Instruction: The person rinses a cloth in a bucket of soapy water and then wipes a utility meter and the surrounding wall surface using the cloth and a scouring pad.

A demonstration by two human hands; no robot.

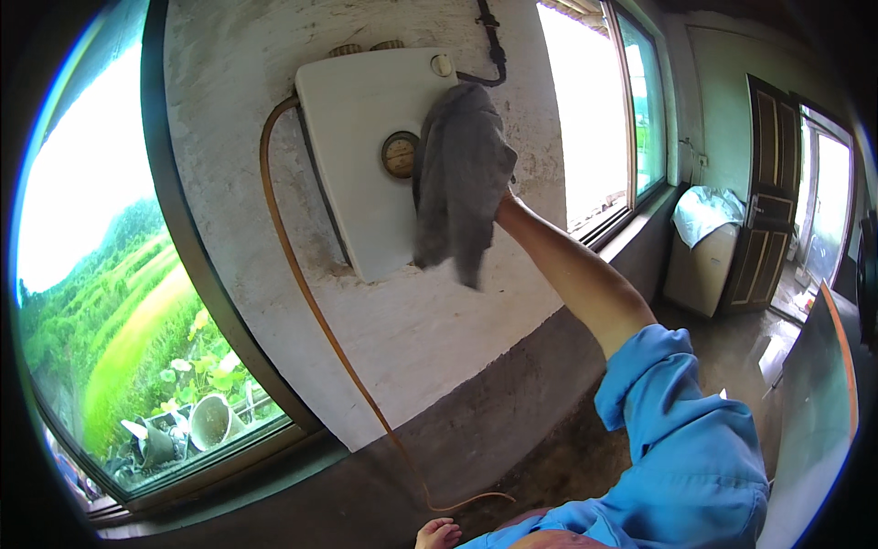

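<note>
A white box-shaped wall unit (357, 137) with a round dial (400, 154) and a small knob (442, 65) is mounted on the wall. Against its right side lies a grey cloth (461, 171), draped over my right hand (506, 195), which is almost wholly hidden by it. The right arm, in a rolled blue sleeve, reaches up to the cloth. Low in the picture, at the bottom edge, my left hand (439, 533) shows only its curled fingers, away from the unit; nothing is seen in it. A brown hose (302, 281) runs from the unit's left side down to the floor.
A dark pipe (495, 48) joins the unit at upper right. Windows stand on both sides, the left one with a wide frame (206, 274). Further right are a cabinet-like box (703, 264) under plastic sheeting (706, 209), an open dark door (761, 199) and a tilted panel (816, 405).
</note>
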